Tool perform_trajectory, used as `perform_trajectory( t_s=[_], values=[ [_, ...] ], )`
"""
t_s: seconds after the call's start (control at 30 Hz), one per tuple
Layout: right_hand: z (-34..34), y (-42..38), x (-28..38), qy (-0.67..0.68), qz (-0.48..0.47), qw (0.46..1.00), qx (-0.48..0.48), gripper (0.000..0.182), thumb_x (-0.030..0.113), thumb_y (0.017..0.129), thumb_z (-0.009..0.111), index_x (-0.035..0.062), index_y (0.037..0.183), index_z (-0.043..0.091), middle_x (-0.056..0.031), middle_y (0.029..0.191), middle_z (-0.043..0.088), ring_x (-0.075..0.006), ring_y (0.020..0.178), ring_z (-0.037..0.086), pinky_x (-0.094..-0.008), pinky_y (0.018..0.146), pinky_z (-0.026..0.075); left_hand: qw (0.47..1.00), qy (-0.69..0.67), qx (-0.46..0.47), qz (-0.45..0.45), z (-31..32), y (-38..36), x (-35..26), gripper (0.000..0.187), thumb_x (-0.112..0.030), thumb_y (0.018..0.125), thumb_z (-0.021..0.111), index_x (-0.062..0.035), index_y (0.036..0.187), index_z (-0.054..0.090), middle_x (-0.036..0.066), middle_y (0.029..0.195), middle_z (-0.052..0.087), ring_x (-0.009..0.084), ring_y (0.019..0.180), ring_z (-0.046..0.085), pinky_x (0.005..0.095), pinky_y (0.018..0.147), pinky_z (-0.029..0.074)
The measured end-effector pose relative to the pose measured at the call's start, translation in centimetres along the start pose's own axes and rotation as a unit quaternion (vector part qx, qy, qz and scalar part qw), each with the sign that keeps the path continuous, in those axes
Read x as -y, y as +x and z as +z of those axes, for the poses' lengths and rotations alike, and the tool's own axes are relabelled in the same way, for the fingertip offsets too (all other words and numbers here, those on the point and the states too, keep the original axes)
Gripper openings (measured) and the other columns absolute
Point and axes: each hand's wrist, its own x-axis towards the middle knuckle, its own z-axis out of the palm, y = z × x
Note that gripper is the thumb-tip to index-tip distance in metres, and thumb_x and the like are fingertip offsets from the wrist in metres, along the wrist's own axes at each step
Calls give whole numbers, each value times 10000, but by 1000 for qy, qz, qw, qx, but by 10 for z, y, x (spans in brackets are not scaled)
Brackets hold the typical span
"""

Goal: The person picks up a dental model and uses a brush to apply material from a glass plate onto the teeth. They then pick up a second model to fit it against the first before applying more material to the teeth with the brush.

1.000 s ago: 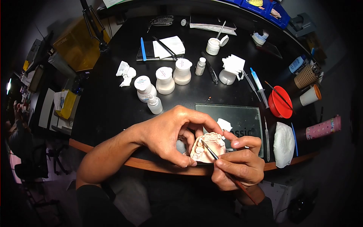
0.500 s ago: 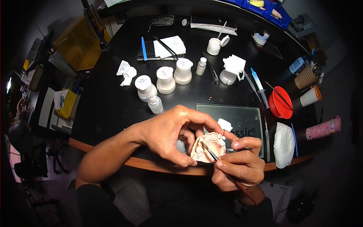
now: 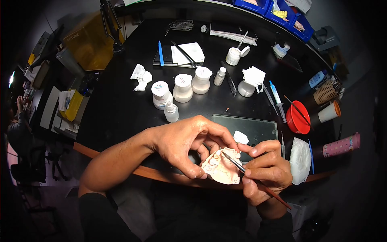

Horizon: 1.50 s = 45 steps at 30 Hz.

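A pinkish dental cast (image 3: 222,172) with a row of teeth is gripped by my left hand (image 3: 183,147), thumb at its left edge and fingers curled behind. My right hand (image 3: 267,173) pinches a thin brush (image 3: 266,188) with a reddish-brown handle and a metal ferrule. The brush tip lies at the teeth along the upper side of the cast. Both hands are over the near table edge. Just behind them a glass slab (image 3: 258,127) rests on the table, a crumpled white tissue (image 3: 241,137) on it.
Jars of powder (image 3: 183,89) and a dropper bottle (image 3: 171,113) stand beyond my left hand. To the right are a red bowl (image 3: 297,121) with a brush across it, a syringe (image 3: 278,101), a white pad (image 3: 301,163) and a pink bottle (image 3: 342,144). A person (image 3: 20,129) sits far left.
The cast has turned and tilted in my left hand, showing more of its palate. The brush tip has moved from the left-side teeth to the upper ones; my right hand shifted slightly right.
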Motion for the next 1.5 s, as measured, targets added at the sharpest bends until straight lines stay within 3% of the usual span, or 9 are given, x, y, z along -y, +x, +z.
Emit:
perform_trajectory(
  t_s=[0.13, 0.27, 0.47, 0.57, 0.67, 1.5],
  values=[
    [2, -3, 2, -10, 1, 1000, -4, 245, -65, 665, 736, 44, 881, 777, -66, 825, 685, -236, 950, 567, -509, 841, 686, 1000, 17, 0, -14, -1, -2, -1, 691, 69, 684, 816, 122, 1334, 587, 164, 1192, 679, 135, 1051, 677, 241, 845, 619],
    [1, -6, 2, -20, -6, 1000, -1, 275, -61, 663, 748, 62, 906, 792, -50, 835, 683, -229, 948, 565, -505, 847, 688, 999, 32, 7, -5, -1, -2, 0, 677, 64, 694, 795, 96, 1343, 602, 119, 1136, 686, 122, 986, 667, 253, 801, 619],
    [1, -9, 1, -33, -17, 999, 1, 277, -54, 665, 767, 75, 908, 800, -37, 844, 686, -224, 951, 568, -498, 854, 690, 999, 22, 9, -21, -2, -2, 0, 684, 80, 684, 816, 130, 1328, 593, 156, 1178, 678, 124, 1018, 674, 237, 847, 617],
    [1, -8, 3, -35, -11, 999, 6, 272, -51, 668, 772, 77, 907, 801, -36, 849, 688, -224, 954, 571, -492, 854, 691, 1000, 24, 1, -10, 0, -2, 0, 670, 61, 688, 794, 95, 1332, 612, 110, 1126, 688, 120, 971, 665, 255, 796, 615],
    [1, -8, 2, -40, -9, 999, 7, 265, -44, 674, 781, 78, 908, 801, -35, 851, 690, -224, 956, 573, -489, 854, 692, 1000, 24, 8, -17, -3, -1, 1, 680, 83, 677, 820, 124, 1320, 600, 160, 1186, 679, 126, 1017, 674, 238, 856, 619],
    [1, -7, 2, -38, -12, 999, 5, 276, -58, 652, 766, 74, 892, 800, -34, 831, 685, -223, 941, 579, -495, 853, 692, 999, 33, 0, -19, -2, -2, 1, 667, 52, 681, 816, 131, 1310, 610, 150, 1169, 682, 110, 984, 672, 219, 824, 608]
  ],
)
